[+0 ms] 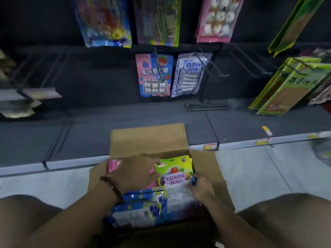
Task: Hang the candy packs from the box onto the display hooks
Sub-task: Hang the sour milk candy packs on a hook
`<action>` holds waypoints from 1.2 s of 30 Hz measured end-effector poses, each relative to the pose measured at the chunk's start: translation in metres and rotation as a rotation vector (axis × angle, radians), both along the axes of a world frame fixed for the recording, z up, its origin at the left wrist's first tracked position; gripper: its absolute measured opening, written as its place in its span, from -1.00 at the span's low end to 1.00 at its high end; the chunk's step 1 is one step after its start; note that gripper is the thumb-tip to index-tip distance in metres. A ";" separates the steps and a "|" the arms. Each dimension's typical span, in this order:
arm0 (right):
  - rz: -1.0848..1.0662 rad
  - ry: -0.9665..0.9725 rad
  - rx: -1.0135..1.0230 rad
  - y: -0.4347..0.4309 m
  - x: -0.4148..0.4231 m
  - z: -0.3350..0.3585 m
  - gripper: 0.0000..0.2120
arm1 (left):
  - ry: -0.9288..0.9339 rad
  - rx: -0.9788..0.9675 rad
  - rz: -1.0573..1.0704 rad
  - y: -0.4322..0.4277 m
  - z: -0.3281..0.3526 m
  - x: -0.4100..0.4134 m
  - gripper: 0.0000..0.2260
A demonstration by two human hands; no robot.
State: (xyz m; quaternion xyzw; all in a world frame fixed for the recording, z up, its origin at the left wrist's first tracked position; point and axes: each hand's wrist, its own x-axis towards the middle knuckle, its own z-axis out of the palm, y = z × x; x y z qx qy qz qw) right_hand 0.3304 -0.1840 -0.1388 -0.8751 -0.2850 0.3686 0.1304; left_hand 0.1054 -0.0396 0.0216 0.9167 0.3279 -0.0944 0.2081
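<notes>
An open cardboard box [148,138] sits on the floor between my knees, with candy packs inside. A yellow-green candy pack [174,171] stands at its right side, pink packs [113,166] at its left, and blue-white packs [139,208] lie nearest me. My left hand [134,172] lies on the pink packs, its fingertips at the yellow-green pack's left edge. My right hand [201,189] pinches that pack's right edge with curled fingers. Bare display hooks [217,70] jut from the dark back panel above.
A pink-blue pack [155,75] and a blue-white pack [190,74] hang on the middle hooks, with more packs [157,22] on the row above. Green packs [286,85] hang at the right. A dark shelf [250,122] with price labels runs behind the box.
</notes>
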 end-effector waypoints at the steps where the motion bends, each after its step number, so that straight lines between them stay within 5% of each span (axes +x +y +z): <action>1: -0.003 -0.012 -0.014 0.004 0.005 -0.007 -0.67 | 0.021 0.002 -0.015 0.002 -0.001 0.000 -0.62; 12: -0.152 -0.079 -0.109 0.029 -0.001 -0.034 -0.46 | 0.121 0.014 -0.071 0.006 -0.015 0.000 -0.63; 24: 0.000 0.088 0.225 0.023 0.006 0.028 -0.84 | 0.066 0.011 -0.010 0.015 -0.004 -0.010 -0.67; 31: 0.017 0.324 0.698 0.032 0.005 0.133 -0.64 | -0.321 -0.245 0.174 0.007 0.017 -0.008 -0.63; 36: 0.034 0.374 0.896 0.024 -0.047 0.171 -0.85 | -0.711 -0.583 0.376 -0.018 0.020 0.003 -0.34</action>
